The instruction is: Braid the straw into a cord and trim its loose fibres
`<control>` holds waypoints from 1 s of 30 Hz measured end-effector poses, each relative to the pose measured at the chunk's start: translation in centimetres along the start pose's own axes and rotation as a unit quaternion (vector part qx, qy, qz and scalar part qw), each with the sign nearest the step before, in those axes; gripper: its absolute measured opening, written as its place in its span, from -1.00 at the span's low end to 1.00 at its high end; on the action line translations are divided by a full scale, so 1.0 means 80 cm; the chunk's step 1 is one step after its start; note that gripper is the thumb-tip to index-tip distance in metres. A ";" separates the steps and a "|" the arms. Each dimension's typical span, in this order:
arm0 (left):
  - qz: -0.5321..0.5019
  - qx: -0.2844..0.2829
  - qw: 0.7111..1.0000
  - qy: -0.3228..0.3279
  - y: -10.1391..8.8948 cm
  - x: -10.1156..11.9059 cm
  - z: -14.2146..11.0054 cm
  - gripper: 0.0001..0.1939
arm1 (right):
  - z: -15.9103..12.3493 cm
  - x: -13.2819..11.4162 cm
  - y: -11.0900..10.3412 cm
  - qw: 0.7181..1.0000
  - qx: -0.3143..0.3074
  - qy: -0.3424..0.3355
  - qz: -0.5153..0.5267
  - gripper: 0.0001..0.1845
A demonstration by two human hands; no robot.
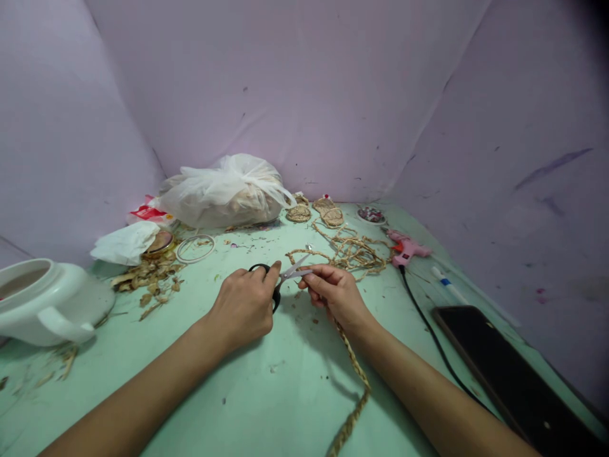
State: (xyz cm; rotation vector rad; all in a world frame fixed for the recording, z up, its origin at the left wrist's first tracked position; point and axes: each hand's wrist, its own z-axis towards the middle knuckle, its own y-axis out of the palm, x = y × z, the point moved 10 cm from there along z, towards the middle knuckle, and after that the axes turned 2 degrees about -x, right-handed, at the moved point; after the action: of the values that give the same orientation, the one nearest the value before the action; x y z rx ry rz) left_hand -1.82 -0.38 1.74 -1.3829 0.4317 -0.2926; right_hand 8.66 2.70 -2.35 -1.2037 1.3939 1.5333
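Observation:
My left hand [247, 301] is closed round the black handles of a pair of scissors [289, 274]. Their blades stand apart and point right, toward the fingertips of my other hand. My right hand [335, 292] pinches a braided straw cord [354, 365], which hangs from below the palm and runs down toward the front edge of the view. The lower blade reaches my right fingertips; whether it touches the cord there I cannot tell. Behind the hands lies a loose tangle of thin straw cord [359, 251].
A pink glue gun [409, 249] with a black cable, a marker [450, 285] and a dark phone [514, 374] lie right. Small woven slippers [329, 212] and a tied plastic bag [228, 193] stand at the back. Left are a white pot [57, 304], dry scraps [152, 276] and a ring [195, 249].

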 end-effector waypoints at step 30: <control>-0.758 0.082 0.576 -0.296 0.039 -0.049 -0.008 -0.64 | -0.039 0.002 0.059 0.977 -0.132 -0.027 -0.163 -0.81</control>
State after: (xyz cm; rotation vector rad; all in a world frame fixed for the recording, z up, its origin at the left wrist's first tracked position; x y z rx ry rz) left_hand -5.79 1.32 -0.94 -1.2211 -1.4791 -1.1617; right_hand 4.65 -1.10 -0.98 -1.4565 0.9214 1.5324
